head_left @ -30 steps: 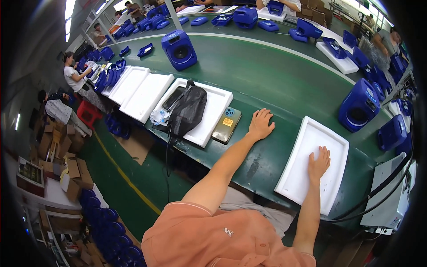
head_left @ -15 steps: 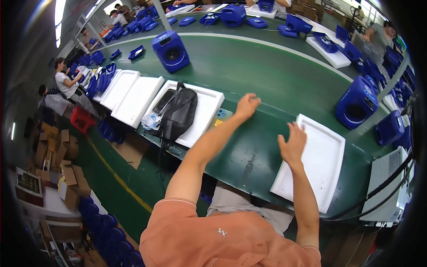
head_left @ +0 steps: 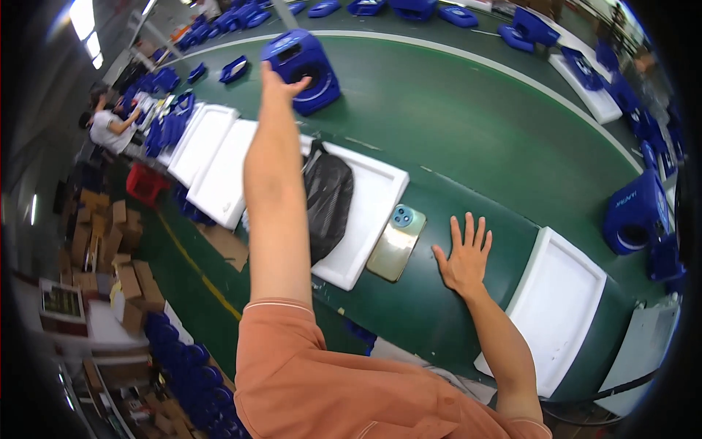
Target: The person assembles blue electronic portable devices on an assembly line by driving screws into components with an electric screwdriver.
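1. Standing at the left hand [head_left: 278,91] is a blue speaker [head_left: 311,58]; thumb and fingers are apart, and I cannot tell whether they touch it.
2. Well apart, the right hand [head_left: 463,263] is palm down over the green bench [head_left: 512,249], fingers fanned.
3. Just left of the right hand lies a phone [head_left: 397,245]; right of that hand, a white tray [head_left: 556,307].
4. Between the hands, a black bag [head_left: 330,201] rests on another tray [head_left: 367,201].

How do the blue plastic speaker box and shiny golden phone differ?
The blue plastic speaker box stands upright; the shiny golden phone lies flat. The box is bulky, the phone thin. The left hand partly hides the box; the phone lies beside the right hand. Both rest on green surfaces.
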Demonstrator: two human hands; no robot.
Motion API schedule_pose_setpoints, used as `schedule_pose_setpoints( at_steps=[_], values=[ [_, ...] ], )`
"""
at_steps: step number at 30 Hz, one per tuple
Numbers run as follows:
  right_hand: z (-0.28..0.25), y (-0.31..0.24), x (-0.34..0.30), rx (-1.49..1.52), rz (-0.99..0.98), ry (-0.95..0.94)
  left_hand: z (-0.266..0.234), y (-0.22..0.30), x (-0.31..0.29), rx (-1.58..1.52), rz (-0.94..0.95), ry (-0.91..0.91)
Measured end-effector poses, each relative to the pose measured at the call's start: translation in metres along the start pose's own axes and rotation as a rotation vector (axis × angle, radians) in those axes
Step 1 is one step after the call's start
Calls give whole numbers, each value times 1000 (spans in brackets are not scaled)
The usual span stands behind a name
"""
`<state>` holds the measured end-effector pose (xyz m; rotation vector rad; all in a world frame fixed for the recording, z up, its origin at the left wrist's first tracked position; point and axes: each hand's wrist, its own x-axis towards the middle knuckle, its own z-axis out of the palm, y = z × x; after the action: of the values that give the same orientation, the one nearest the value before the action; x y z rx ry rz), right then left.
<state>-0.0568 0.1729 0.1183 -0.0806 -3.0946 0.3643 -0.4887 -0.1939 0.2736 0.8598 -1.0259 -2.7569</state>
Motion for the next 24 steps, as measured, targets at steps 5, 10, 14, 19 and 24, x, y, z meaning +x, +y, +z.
schedule_pose_setpoints(
  at_steps=[5,10,14,19,24],
  values=[
    [3,-10,10,63,-80,54,-18,97,93,0,-164,19],
    [13,6,1,120,9,108,-24,76,131,-18,-88,-73],
    [16,6,-8,131,-24,118,-43,21,80,70,113,-327],
    [17,4,-2,192,-31,-11,-64,-11,-74,-108,-370,-594],
    [-104,35,-12,1020,-96,661,-54,-90,-310,-107,-462,-653]
  ],
)
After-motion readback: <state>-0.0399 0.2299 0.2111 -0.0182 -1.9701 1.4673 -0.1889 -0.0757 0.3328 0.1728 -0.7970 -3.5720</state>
